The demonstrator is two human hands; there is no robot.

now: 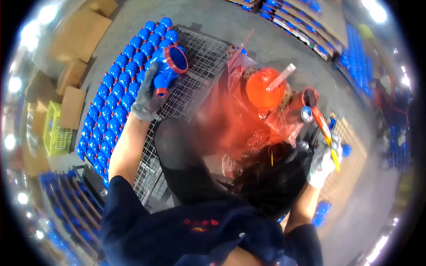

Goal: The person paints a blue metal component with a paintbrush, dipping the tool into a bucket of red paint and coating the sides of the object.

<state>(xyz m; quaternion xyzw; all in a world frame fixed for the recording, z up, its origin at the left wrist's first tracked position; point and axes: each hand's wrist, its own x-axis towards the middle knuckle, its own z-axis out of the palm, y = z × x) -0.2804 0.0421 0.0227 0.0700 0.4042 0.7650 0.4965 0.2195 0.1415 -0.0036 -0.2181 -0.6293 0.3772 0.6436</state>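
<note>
My left hand (148,95), in a grey glove, is closed round a glossy blue metal casting (160,66) with a red-rimmed round mouth and a smaller red-edged outlet. The casting is held up above the near edge of the rows of blue parts. On the right, my right hand (326,162), in a whitish glove, grips a paintbrush (320,122) with a yellow handle and a red-smeared far part. The brush's far end lies beside a red-stained can (306,98). Its bristles cannot be made out.
Rows of blue castings (117,91) with red edges stand at left on a wire mesh rack (197,55). Red plastic sheeting (235,111) lies ahead, with an orange-red container (264,91) and a pale stick (281,77). A yellow-green crate (55,133) and cardboard (82,35) are far left.
</note>
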